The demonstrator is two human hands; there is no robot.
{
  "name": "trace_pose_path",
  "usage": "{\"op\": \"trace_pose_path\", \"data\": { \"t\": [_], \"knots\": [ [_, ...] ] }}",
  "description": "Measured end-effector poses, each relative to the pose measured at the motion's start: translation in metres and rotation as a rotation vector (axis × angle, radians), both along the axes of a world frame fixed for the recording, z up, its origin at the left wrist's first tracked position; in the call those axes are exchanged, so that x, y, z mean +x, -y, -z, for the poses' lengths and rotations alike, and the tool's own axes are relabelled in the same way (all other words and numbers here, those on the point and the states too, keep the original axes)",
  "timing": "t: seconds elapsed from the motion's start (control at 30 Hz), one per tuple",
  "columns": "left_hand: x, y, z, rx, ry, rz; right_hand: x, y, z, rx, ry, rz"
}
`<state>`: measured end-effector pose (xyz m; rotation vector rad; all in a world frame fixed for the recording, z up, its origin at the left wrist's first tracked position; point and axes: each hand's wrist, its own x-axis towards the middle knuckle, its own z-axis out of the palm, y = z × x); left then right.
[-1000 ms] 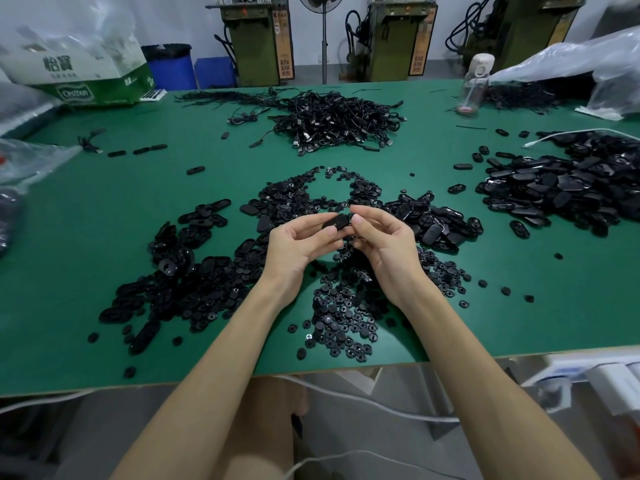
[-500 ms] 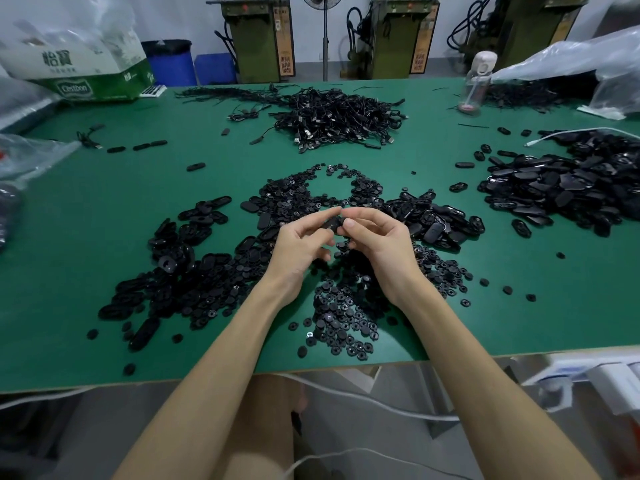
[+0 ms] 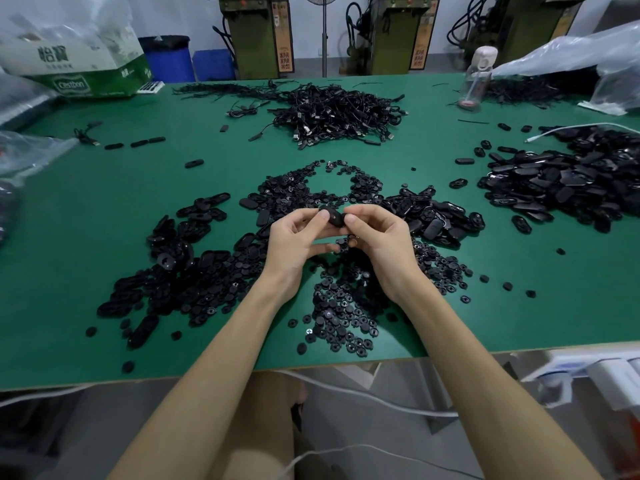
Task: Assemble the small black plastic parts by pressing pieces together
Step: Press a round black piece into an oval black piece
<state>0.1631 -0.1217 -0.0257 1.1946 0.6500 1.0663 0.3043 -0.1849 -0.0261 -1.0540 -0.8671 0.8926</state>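
Noted: black oval part (image 3: 334, 218) pinched from both ends, left hand (image 3: 294, 244) and right hand (image 3: 381, 244) meeting over the middle of the worktop (image 3: 104, 220), raised clear of the loose stock beneath. Both grips narrow, thumbs and forefingers curled onto the part.

Compared with a second ago: left fingers then lying straighter under the part, now drawn in. Thumb tips brought closer together. More of the part's rounded face turned up toward the camera. Position over the worktop barely shifted.

Reading of this: squeeze probably under way or just finished, two pieces likely being seated into one. Cannot tell whether snapped home, with the seam hidden by fingertips.

Stock: small round pieces (image 3: 346, 306) heaped toward the front edge, under the wrists. Oval shells (image 3: 173, 265) to the left, further ovals (image 3: 571, 181) toward the right edge, cable bundle (image 3: 332, 109) toward the far edge. Plenty apparently unassembled, so task judged far from finished.
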Motion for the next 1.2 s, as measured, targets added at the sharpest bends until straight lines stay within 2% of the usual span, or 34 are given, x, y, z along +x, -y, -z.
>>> {"op": "trace_pose_path", "data": {
  "t": [0.37,0.7,0.83,1.2],
  "knots": [
    [-0.0008,-0.0008,0.0017,0.045,-0.091,0.050,-0.0021,-0.0012,0.0026,-0.001,0.181,0.169],
    [0.0004,0.0027,0.0005,0.031,-0.095,0.071,-0.0034,-0.0001,0.0021,0.011,0.252,0.162],
    [0.0014,0.0031,0.0012,0.050,-0.117,0.081,-0.0011,-0.0016,0.0053,-0.027,0.339,0.206],
    [0.0012,0.0019,0.0012,0.163,-0.210,0.072,-0.0004,-0.0011,0.0054,-0.003,0.218,0.196]
  ]
}}
